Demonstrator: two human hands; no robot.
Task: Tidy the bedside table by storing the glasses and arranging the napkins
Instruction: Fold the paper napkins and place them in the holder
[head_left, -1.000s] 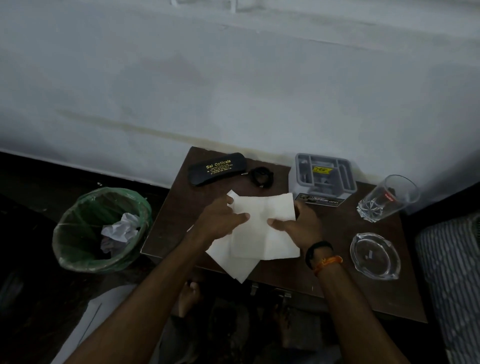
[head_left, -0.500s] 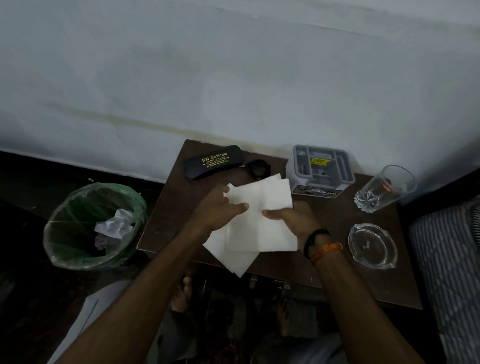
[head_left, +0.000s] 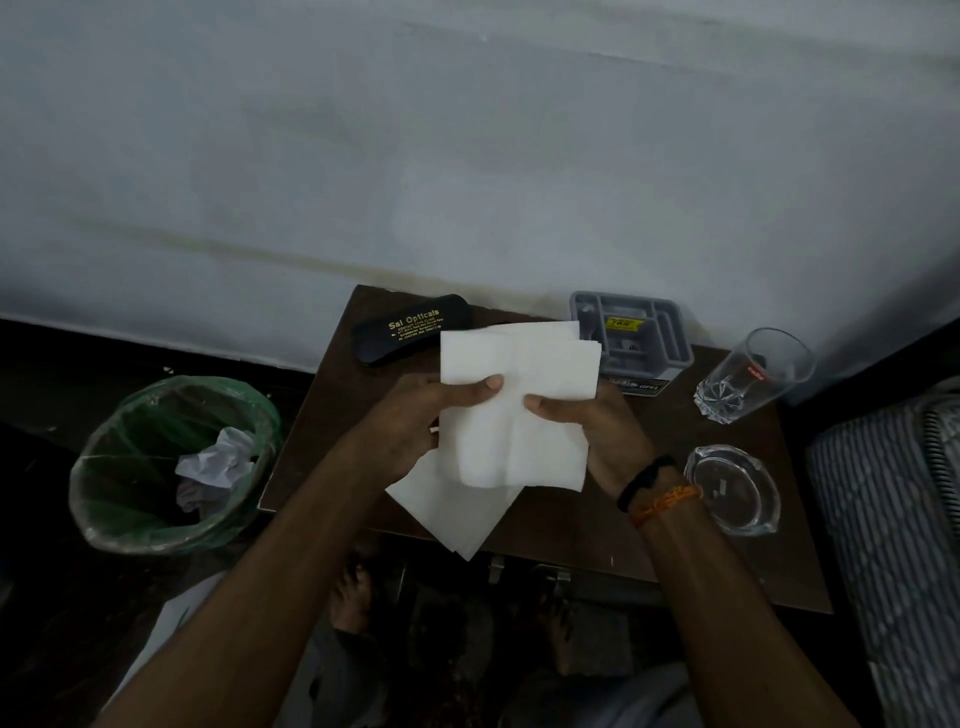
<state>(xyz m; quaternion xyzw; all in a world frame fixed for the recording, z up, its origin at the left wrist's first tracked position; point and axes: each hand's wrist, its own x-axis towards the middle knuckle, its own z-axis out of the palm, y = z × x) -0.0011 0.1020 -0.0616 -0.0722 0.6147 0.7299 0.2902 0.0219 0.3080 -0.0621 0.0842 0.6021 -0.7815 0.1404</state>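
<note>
White napkins (head_left: 519, 410) sit at the frame's centre above the bedside table (head_left: 587, 525), pinched on either edge by the left hand (head_left: 410, 421) and right hand (head_left: 587, 421), apparently to square them, while the closed glasses case (head_left: 413, 335) lies beyond.

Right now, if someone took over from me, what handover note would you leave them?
Left hand and right hand each pinch the white napkins, lifted above the bedside table. Another napkin hangs below them over the table's front edge. The glasses case lies shut at the back left; whether the glasses are inside can't be seen. Left: square up the napkins and set them down, perhaps in the grey holder.
</note>
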